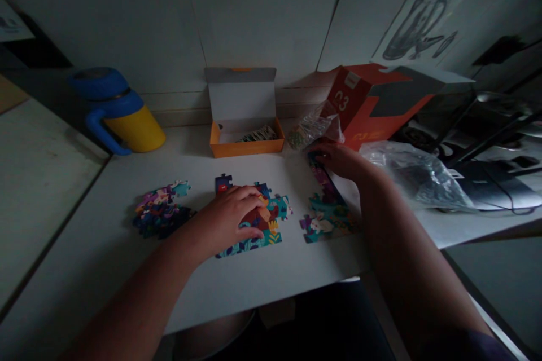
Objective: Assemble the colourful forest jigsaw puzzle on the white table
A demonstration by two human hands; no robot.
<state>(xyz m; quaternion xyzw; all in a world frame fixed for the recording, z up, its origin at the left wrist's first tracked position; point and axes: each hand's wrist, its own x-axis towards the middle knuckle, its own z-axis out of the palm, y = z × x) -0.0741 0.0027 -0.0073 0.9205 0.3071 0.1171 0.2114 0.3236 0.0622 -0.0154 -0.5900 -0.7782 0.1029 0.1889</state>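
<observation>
My left hand (239, 211) lies flat with fingers apart on a joined puzzle section (273, 228), covering much of it. Its visible parts show teal, orange and brown printing. Farther right, my right hand (336, 159) has its fingers curled at the top end of a second joined section (326, 217), closed on a dark blue puzzle piece (313, 156) that is partly hidden. A white rabbit is printed low on this section. Left of my left hand, a heap of loose puzzle pieces (158, 211) rests on the white table (258, 287).
Behind the puzzle stands an opened orange box (248, 148) with pieces inside. A clear bag (311, 130) leans by a red box (359, 104). Another plastic bag (415, 175) lies at right. A blue and yellow jug (122, 113) stands at back left.
</observation>
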